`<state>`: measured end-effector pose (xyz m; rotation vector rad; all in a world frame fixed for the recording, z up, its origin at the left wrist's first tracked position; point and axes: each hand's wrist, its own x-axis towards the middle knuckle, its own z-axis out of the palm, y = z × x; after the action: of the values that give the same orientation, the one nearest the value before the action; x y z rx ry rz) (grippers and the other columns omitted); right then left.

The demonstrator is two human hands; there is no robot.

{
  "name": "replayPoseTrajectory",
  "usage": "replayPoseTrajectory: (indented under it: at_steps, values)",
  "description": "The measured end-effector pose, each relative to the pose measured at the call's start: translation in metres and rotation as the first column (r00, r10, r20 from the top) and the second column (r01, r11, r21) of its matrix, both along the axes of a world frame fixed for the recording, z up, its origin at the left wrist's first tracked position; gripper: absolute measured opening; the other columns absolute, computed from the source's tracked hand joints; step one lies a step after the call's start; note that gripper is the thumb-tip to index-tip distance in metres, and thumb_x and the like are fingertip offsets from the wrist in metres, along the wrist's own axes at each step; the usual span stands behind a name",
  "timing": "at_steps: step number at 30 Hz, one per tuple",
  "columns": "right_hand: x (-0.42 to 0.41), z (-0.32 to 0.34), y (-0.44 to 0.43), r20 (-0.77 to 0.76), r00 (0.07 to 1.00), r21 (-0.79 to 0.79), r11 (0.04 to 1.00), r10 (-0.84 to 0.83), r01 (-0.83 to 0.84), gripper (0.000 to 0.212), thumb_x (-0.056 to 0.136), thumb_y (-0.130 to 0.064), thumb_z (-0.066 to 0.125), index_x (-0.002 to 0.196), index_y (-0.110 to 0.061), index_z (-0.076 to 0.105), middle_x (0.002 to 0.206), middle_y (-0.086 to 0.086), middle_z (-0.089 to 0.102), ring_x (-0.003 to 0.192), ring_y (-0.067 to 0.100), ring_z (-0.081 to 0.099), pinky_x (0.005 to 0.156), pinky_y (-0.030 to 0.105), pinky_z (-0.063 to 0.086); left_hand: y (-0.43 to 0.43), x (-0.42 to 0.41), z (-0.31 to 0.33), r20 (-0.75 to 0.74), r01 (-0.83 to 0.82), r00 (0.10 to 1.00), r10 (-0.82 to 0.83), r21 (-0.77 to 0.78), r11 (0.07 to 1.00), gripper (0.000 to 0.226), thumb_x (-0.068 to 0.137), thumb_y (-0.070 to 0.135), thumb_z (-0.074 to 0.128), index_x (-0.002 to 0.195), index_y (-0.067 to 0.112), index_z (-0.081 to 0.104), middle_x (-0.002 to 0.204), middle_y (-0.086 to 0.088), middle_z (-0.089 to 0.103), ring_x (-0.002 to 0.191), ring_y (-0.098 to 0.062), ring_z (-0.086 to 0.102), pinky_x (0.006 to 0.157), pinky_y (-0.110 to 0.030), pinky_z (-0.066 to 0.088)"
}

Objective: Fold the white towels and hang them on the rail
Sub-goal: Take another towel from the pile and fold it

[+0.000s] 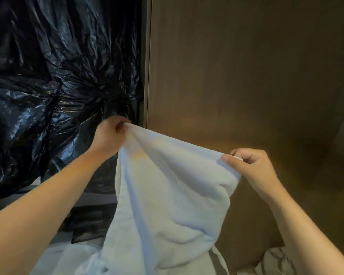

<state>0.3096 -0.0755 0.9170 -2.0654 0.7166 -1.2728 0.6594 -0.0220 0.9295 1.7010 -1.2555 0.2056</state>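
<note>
Hanging in the air between two raised hands, listed as seen from the head view:

1. White towel [167, 185]. Held up by its two upper corners in front of the person. Its top edge slopes down from the left corner to the right one. The body sags in soft folds and runs out of the bottom of the frame, so its lower end is hidden.

2. Left grip [109, 135]. Closed tight, fingers curled in and pinching the towel's upper left corner. It is the higher of the two, with the bare forearm stretched out across the lower left.

3. Right grip [250, 167]. Also closed, the thumb pressed against curled fingers with the towel's upper right corner bunched between them (a small tuft of cloth shows past the thumb).

4. Black plastic sheeting [48, 76]. Crinkled and glossy, it fills the left background behind the left grip.

5. Brown panel [246, 76]. Wood-grained and upright, it fills the right background behind the right grip.

6. Grey vertical strip [146, 66]. It stands between the sheeting and the panel.

7. Crumpled white cloth [274, 261]. It lies at the bottom right, just beside the towel; what kind of cloth it is cannot be told.
</note>
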Motion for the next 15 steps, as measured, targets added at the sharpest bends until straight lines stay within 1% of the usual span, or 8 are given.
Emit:
replayPoseTrajectory:
  at_steps: [1,2,4,5,7,9,13,15]
  values:
    - [-0.001,0.003,-0.001,0.018,1.0,-0.002,1.0,0.007,-0.007,0.043,0.077,-0.043,0.069,0.048,-0.014,0.055,0.055,0.009,0.054,0.053,0.028,0.052,0.051,0.024,0.044,-0.002,0.002,0.005,0.003,-0.004,1.0,0.005,-0.015,1.0,0.029,0.095,0.006,0.046,0.112,0.012,0.068,0.108,-0.009,0.068,0.09,-0.015,0.051,0.076,-0.026,0.037]
    - [-0.002,0.005,-0.002,0.015,1.0,-0.019,1.0,-0.003,0.003,0.046,0.079,-0.043,0.067,0.047,-0.013,0.051,0.05,0.007,0.051,0.048,0.023,0.048,0.048,0.02,0.041,-0.003,0.003,0.009,0.005,-0.015,1.0,0.015,-0.025,1.0,0.029,0.094,0.005,0.045,0.111,0.012,0.068,0.106,-0.01,0.068,0.088,-0.016,0.051,0.075,-0.027,0.037]
    - [-0.007,0.011,-0.009,-0.042,0.997,-0.078,0.995,-0.07,0.067,0.053,0.082,-0.044,0.065,0.046,-0.011,0.047,0.045,0.0,0.045,0.043,0.013,0.042,0.046,0.016,0.037,-0.006,0.009,0.017,0.01,-0.05,0.999,0.051,-0.028,0.998,0.031,0.093,0.004,0.044,0.11,0.011,0.069,0.103,-0.012,0.069,0.084,-0.019,0.053,0.072,-0.028,0.037]
    - [-0.012,0.014,-0.014,-0.09,0.988,-0.118,0.986,-0.128,0.117,0.054,0.084,-0.044,0.065,0.045,-0.012,0.046,0.044,0.001,0.045,0.043,0.013,0.043,0.048,0.016,0.037,-0.007,0.012,0.019,0.016,-0.069,0.997,0.07,-0.018,0.997,0.032,0.093,0.003,0.043,0.11,0.011,0.069,0.103,-0.014,0.069,0.083,-0.021,0.054,0.071,-0.028,0.037]
    - [-0.022,0.021,-0.025,-0.217,0.941,-0.254,0.946,-0.26,0.203,0.055,0.088,-0.043,0.064,0.043,-0.017,0.044,0.045,0.0,0.047,0.05,0.015,0.049,0.056,0.016,0.036,-0.009,0.018,0.021,0.035,-0.089,0.996,0.088,0.013,0.996,0.033,0.094,0.003,0.042,0.113,0.01,0.068,0.106,-0.015,0.069,0.088,-0.028,0.058,0.071,-0.029,0.038]
    - [-0.03,0.028,-0.033,-0.321,0.869,-0.411,0.882,-0.377,0.231,0.054,0.088,-0.05,0.058,0.044,-0.022,0.042,0.045,-0.003,0.046,0.056,0.013,0.052,0.061,0.017,0.034,-0.012,0.021,0.023,0.041,-0.084,0.996,0.083,0.012,0.996,0.033,0.096,0.005,0.042,0.115,0.011,0.067,0.108,-0.015,0.069,0.088,-0.027,0.058,0.07,-0.029,0.037]
    - [-0.038,0.047,-0.046,-0.374,0.749,-0.617,0.75,-0.547,0.239,0.05,0.088,-0.061,0.044,0.055,-0.024,0.049,0.059,-0.011,0.05,0.065,0.008,0.051,0.059,0.019,0.043,-0.018,0.023,0.029,0.034,-0.079,0.996,0.08,-0.034,0.996,0.031,0.097,0.006,0.042,0.117,0.01,0.066,0.103,-0.015,0.069,0.074,-0.018,0.051,0.064,-0.028,0.035]
    - [-0.041,0.061,-0.054,-0.397,0.694,-0.674,0.704,-0.6,0.223,0.044,0.089,-0.062,0.039,0.065,-0.027,0.052,0.067,-0.015,0.051,0.069,0.005,0.05,0.06,0.017,0.038,-0.02,0.024,0.033,0.038,-0.075,0.996,0.077,-0.054,0.996,0.031,0.097,0.006,0.043,0.118,0.009,0.066,0.102,-0.014,0.069,0.071,-0.016,0.051,0.06,-0.028,0.034]
